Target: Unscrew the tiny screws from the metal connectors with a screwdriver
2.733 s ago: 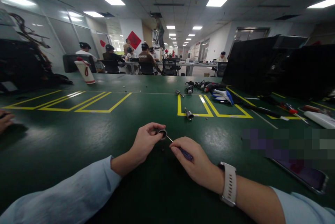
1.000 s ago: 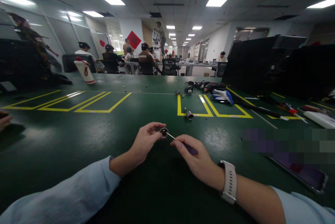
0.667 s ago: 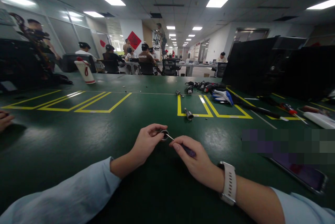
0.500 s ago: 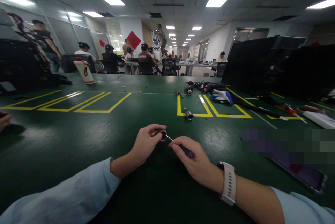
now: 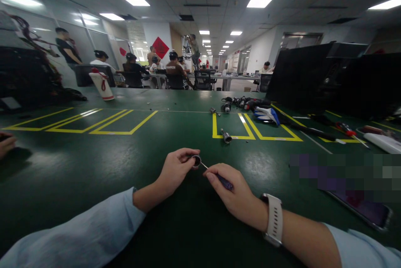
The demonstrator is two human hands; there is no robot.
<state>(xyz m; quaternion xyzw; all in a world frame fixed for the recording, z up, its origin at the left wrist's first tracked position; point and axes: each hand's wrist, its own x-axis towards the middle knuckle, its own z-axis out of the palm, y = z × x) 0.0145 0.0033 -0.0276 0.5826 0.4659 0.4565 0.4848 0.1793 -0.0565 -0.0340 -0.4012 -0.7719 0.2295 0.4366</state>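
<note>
In the head view, the left hand (image 5: 177,170) is just left of the centre of the frame, its thumb and fingers pinching a small hollow metal part (image 5: 196,161) whose round opening faces the camera, and this part is held over the green bench (image 5: 122,163) near the middle of the frame; right of centre, the right hand (image 5: 232,184) has its fingers wrapped around the purple handle of a slim screwdriver (image 5: 225,182), whose thin shaft points up and left to the opening of the part, though whether its tip touches anything inside is too small to tell; a pale watch strap (image 5: 275,220) circles the right wrist, and both arms wear light blue sleeves (image 5: 81,228); above the hands, a bell-shaped metal piece (image 5: 226,136) lies on the yellow tape (image 5: 242,137), with a smaller metal piece (image 5: 214,111) farther up and a cluster of dark tools (image 5: 242,103) beside a white and blue glove (image 5: 266,115); at the right are a red-handled screwdriver (image 5: 346,129) and, lower down, a phone (image 5: 363,207) partly covered by blurred blocks; a white cup (image 5: 102,86) stands at the upper left, another person's hand (image 5: 6,145) shows at the left edge, and people sit at desks across the upper middle
</note>
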